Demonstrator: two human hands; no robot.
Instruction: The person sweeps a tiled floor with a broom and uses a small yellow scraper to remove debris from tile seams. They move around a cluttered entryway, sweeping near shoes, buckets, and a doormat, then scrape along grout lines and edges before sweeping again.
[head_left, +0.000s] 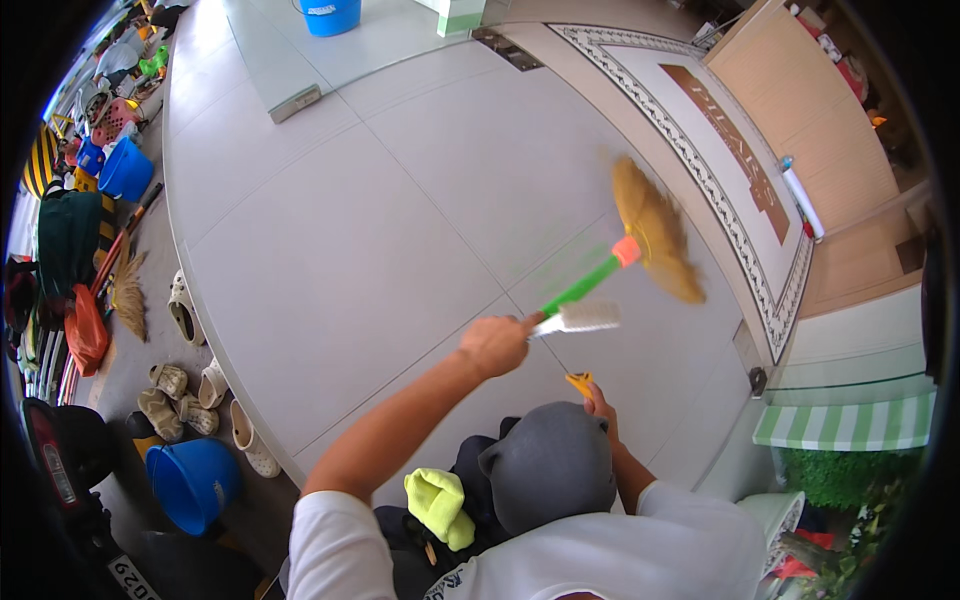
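My left hand (496, 346) grips the green handle of a soft broom (660, 240) together with a white-handled brush (591, 316). The broom's tan bristles are blurred over the grey tiled floor (360, 225), to the upper right of that hand. Lower down, my right hand (602, 416) holds a yellow tool (580, 384), perhaps a scraper, partly hidden by its fingers. A dark grey rounded thing (551, 469) lies between my forearms and hides part of the right one; its kind is unclear. A yellow-green cloth (439, 508) hangs at my waist.
At left, beyond the floor's edge, are clogs (184, 307), a blue bucket (193, 484), a second broom (129, 292) and a motorcycle's rear (64, 465). A glass door (281, 56) and another bucket (332, 15) stand ahead. A patterned mat (705, 142), planter (780, 517) and people (120, 56) are around.
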